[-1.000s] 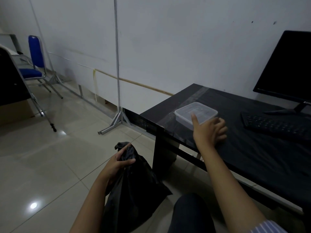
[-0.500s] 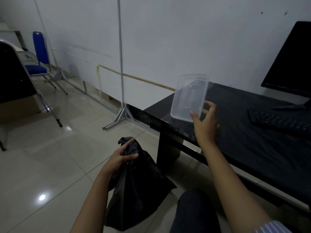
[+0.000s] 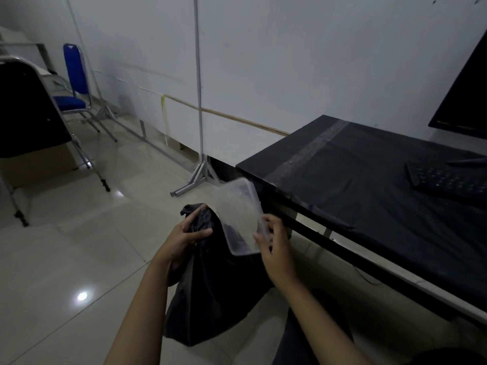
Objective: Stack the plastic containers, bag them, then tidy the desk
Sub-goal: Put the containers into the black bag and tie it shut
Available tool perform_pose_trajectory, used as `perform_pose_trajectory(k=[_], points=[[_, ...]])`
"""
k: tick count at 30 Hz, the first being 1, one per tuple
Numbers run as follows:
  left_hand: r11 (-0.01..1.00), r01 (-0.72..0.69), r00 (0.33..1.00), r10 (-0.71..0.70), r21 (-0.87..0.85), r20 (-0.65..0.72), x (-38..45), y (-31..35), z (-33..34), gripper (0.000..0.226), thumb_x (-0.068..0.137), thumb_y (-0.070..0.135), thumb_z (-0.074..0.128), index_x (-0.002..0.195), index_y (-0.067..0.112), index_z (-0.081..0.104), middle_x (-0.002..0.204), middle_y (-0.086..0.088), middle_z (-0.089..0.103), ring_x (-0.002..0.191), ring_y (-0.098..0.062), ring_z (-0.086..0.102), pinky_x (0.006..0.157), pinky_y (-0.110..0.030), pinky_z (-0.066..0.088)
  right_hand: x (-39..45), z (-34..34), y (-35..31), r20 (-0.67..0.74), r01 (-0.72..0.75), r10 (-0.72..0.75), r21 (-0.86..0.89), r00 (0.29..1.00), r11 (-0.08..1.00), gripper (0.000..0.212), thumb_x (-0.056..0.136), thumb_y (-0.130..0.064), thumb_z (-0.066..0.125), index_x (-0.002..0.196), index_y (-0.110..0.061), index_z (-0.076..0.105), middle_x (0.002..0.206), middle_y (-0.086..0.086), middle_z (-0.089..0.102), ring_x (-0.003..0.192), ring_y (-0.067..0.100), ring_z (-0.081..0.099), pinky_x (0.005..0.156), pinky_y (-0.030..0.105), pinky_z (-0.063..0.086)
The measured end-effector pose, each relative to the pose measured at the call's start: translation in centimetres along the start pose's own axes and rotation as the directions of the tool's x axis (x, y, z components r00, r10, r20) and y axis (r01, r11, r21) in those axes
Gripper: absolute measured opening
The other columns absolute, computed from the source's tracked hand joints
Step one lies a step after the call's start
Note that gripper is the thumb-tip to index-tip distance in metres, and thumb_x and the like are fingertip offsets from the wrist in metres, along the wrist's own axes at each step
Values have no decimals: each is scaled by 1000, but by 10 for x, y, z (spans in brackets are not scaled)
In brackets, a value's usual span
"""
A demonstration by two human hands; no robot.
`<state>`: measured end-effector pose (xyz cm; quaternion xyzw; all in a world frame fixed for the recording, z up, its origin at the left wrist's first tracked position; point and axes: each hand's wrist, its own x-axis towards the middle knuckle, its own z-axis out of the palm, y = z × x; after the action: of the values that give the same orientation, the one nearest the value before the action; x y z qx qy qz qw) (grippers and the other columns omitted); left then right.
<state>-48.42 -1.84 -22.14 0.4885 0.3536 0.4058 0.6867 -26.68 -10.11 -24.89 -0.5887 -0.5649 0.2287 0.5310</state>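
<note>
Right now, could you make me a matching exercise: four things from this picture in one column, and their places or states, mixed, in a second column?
Things:
1. clear container
2. black bag
3. keyboard
4. blue chair

Places or states:
A. standing by the far wall
B. lying on the desk
C. gripped at its top by the left hand
D. held in the right hand

Pairs: 1-D, 2-C, 3-B, 4-A

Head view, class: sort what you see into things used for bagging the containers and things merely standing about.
In use:
clear rectangular plastic container
black plastic bag
left hand
right hand

Standing about:
black keyboard
black monitor
blue metal-framed chair
black-covered desk
</note>
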Motion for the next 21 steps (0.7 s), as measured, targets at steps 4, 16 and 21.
perform_pose_trajectory(k=[4, 16, 21], points=[[1000, 11, 1000, -11, 4, 14, 0, 4, 4, 76, 69, -3, 70, 137, 26, 51, 127, -10, 62, 113, -30, 62, 92, -36, 55, -22, 17, 30, 33, -290, 289, 76, 957, 954, 40, 95, -26, 57, 116, -50, 34, 129, 1, 50, 113, 20, 57, 84, 38, 57], [1000, -9, 991, 9, -1, 136, 1, 14, 14, 98, 46, 24, 94, 135, 30, 53, 133, -8, 59, 121, -28, 58, 97, -37, 51, -11, 52, 30, 249, -438, 447, -94, 859, 894, 21, 94, -23, 60, 108, -17, 45, 102, 4, 59, 81, 8, 57, 59, 16, 44], [998, -37, 986, 46, -58, 158, -7, 28, 17, 95, 49, 23, 93, 136, 28, 53, 137, -9, 56, 121, -26, 58, 90, -30, 53, 5, 63, 20, 471, -415, 540, -349, 698, 840, 66, 95, -64, 33, 147, -23, 34, 148, 9, 42, 134, 25, 42, 104, 25, 33]])
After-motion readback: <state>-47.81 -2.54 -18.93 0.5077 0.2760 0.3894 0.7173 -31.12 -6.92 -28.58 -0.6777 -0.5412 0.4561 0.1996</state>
